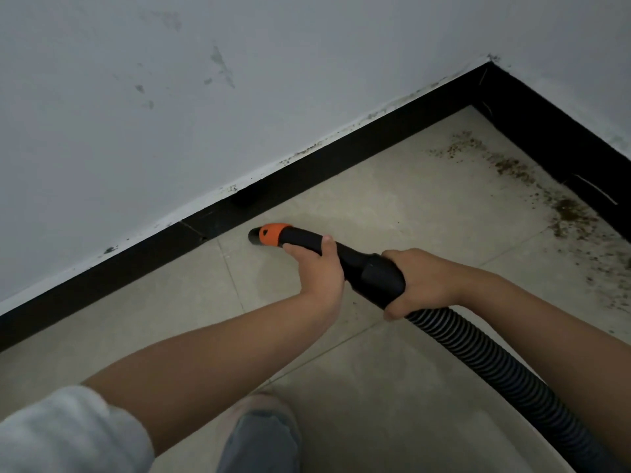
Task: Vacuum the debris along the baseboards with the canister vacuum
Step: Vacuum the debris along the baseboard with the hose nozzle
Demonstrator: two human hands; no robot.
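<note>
- Hands both grip the vacuum's black tube: the left hand point(316, 268) is wrapped round the narrow front part just behind the orange collar, and the right hand point(415, 285) is curled round the thick cuff where the ribbed hose point(495, 370) joins.
- The nozzle point(261, 237) hangs close above the floor point(392, 387), near the black baseboard point(307, 172) of the left wall; whether its mouth touches the tile I cannot tell.
- Debris point(566, 213), brown crumbs and dust, lies in a scattered band along the right-hand baseboard, from near the corner toward the frame's right edge, well apart from the nozzle.
- The canister itself is out of view; the hose runs off toward the lower right.
- Risk: the tile under the nozzle looks nearly bare, so lingering here would likely pick up little while the real pile waits.
- Risk: swinging the nozzle right in a fast sweep could push crumbs ahead of it and spread them over the tile.
- Risk: the hose trails beside the fringe of the debris; dragging it as the arms turn could smear specks outward.
- Risk: reaching into the corner may pull the hose taut against the unseen canister and jerk the tube off line.
- Specks sit on top of the left baseboard too, easy to miss with a floor-level pass.
</note>
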